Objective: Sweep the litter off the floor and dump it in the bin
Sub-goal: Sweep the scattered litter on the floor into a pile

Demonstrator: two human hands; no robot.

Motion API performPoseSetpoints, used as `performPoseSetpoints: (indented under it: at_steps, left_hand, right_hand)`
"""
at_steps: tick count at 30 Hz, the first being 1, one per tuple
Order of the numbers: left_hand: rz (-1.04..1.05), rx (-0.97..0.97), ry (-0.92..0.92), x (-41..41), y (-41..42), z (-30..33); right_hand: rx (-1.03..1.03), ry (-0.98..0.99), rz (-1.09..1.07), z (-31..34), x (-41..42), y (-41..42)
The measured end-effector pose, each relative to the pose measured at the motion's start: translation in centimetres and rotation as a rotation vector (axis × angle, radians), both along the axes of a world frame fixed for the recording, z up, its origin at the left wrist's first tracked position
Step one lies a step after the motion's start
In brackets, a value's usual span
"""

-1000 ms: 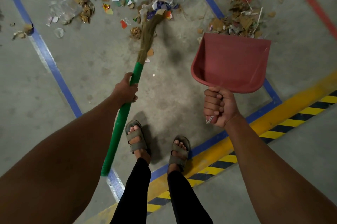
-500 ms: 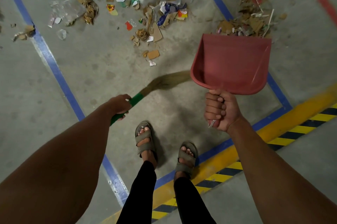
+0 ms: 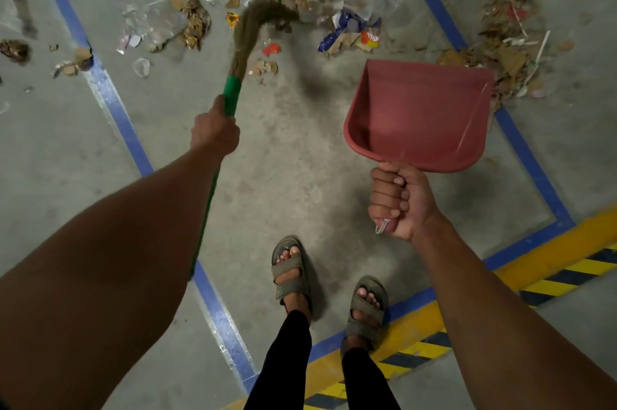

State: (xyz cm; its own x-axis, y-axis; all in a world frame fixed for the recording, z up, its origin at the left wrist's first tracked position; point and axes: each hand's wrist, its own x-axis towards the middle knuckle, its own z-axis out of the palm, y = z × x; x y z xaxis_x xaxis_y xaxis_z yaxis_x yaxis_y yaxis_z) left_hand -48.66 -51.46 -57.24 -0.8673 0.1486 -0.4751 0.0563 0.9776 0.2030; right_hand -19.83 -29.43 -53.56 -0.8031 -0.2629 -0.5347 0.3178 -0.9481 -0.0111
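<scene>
Now, upper left, loose litter [image 3: 187, 22] lies beyond our broom [image 3: 247, 32], which our left hand [image 3: 215, 134] grips by its green handle; a hard flick could scatter scraps past the blue line. Right of centre, our right hand [image 3: 399, 202] clenches the empty dustpan [image 3: 417, 115], held off the floor, so sweepings may miss it. No bin shows.

Both forearms [image 3: 110, 262] are seen bare, with no sleeves reaching them. The legs are covered by close-fitting black trousers [image 3: 287, 359]. Olive-grey open-toed sandals [image 3: 291, 271] with broad straps are worn on both feet, toes left exposed.
</scene>
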Motion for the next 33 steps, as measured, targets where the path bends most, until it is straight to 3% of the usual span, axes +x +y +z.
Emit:
performPoseSetpoints:
  at_steps: [12, 15, 18, 21, 25, 33]
  left_hand:
    - [0.247, 0.425, -0.222, 4.8, -4.9, -0.5]
    - [0.206, 0.353, -0.391, 4.6, -6.3, -1.4]
    - [0.102, 0.129, -0.488, 2.8, -7.1, -2.2]
    - [0.03, -0.055, -0.427, -0.3, -7.1, -2.8]
    - [0.005, -0.111, -0.248, -5.1, -5.7, -2.8]
    - [0.144, 0.154, -0.053, -7.9, -2.9, -1.9]
  right_hand:
    - [0.067, -0.025, 0.036, 2.2, -3.3, 0.2]
    - [0.068, -0.012, 0.044, 1.9, -3.6, -0.3]
    - [0.06, -0.014, 0.053, 1.3, -4.0, -1.0]
    - [0.051, -0.024, 0.06, 0.4, -4.7, -1.7]
    - [0.035, -0.034, 0.075, -0.8, -5.5, -2.6]
    - [0.008, -0.007, 0.058, -1.6, -8.1, -3.3]
